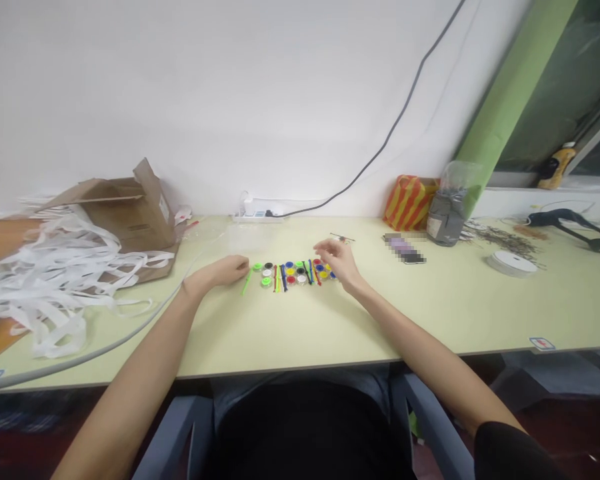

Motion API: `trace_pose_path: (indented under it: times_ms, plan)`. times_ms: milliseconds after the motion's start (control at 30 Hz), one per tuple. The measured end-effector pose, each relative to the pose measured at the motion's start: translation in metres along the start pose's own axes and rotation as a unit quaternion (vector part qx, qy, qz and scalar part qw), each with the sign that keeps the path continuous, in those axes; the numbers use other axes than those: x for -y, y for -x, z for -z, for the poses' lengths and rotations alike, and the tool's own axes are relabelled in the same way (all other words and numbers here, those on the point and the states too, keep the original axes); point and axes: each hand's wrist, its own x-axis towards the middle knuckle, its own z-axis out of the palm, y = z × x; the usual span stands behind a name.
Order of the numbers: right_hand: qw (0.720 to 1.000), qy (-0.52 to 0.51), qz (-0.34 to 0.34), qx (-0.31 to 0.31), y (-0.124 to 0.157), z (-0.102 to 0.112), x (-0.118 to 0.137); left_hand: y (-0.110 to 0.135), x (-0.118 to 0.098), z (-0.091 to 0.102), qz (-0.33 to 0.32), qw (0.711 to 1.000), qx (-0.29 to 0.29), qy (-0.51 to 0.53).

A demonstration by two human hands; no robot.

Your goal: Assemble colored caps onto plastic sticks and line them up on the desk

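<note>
Small round discs (pixel 291 272) in green, black, white, blue, yellow and red lie in rows on the table, with thin coloured strips (pixel 283 279) upright between groups of them. My left hand (pixel 233 269) rests on the table left of the rows, fingers curled together; whatever they may hold is hidden. Just right of its fingertips lies a bright green strip (pixel 247 283). Over the right end of the rows, my right hand (pixel 339 261) is bent with its fingers slightly apart, nothing visible in them. It covers part of the rightmost discs.
White ribbon (pixel 55 273) is heaped at left by an open cardboard box (pixel 130 217). A grey cable (pixel 145 323) crosses the table's left side. Behind are a power strip (pixel 257 217) and a thin dark rod (pixel 342 237). Rightward lie a phone (pixel 405 249) and a white roll (pixel 512 263).
</note>
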Motion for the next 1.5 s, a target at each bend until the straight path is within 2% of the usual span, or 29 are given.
trace_pose_path:
  times_ms: [133, 200, 300, 367, 600, 767, 900, 1033, 1200, 1267, 1333, 1400, 1500]
  plan:
    - [0.987, 0.075, 0.033, -0.139, -0.021, 0.029, -0.012, -0.001, 0.0, -0.001, 0.007, 1.0, -0.016, -0.01]
    - [0.975, 0.155, 0.033, -0.156, -0.034, 0.044, -0.023, -0.002, 0.0, -0.002, 0.01, 1.0, -0.025, -0.014]
    - [0.941, 0.335, -0.005, -0.053, -0.054, 0.057, -0.041, -0.002, 0.001, -0.005, 0.015, 0.999, -0.044, -0.02]
    - [0.916, 0.401, -0.02, -0.002, -0.066, 0.059, -0.05, -0.001, 0.0, -0.006, 0.019, 0.998, -0.061, -0.026]
    - [0.868, 0.484, -0.049, 0.098, -0.093, 0.055, -0.06, 0.005, -0.007, -0.002, 0.037, 0.991, -0.122, -0.05]
    - [0.853, 0.501, -0.039, 0.141, -0.097, 0.051, -0.061, 0.006, -0.013, 0.001, 0.043, 0.987, -0.148, -0.055]
    - [0.86, 0.487, -0.013, 0.154, -0.098, 0.044, -0.057, 0.006, -0.015, 0.003, 0.046, 0.984, -0.16, -0.063]
    - [0.88, 0.452, 0.021, 0.146, -0.102, 0.04, -0.046, 0.006, -0.018, 0.006, 0.053, 0.98, -0.175, -0.078]
    - [0.915, 0.385, 0.064, 0.108, -0.091, 0.029, -0.022, 0.01, -0.037, 0.011, 0.055, 0.968, -0.24, -0.046]
    - [0.935, 0.333, 0.083, 0.089, -0.074, 0.018, -0.01, 0.01, -0.05, 0.01, 0.009, 0.96, -0.279, 0.024]
    - [0.975, 0.182, 0.107, 0.069, -0.05, 0.005, 0.003, 0.01, -0.064, 0.006, -0.061, 0.946, -0.302, 0.102]
    - [0.987, 0.09, 0.104, 0.078, -0.026, -0.007, 0.014, 0.009, -0.078, 0.001, -0.124, 0.932, -0.306, 0.151]
    - [0.992, 0.011, 0.073, 0.101, 0.001, -0.017, 0.027, 0.008, -0.095, -0.006, -0.193, 0.92, -0.294, 0.172]
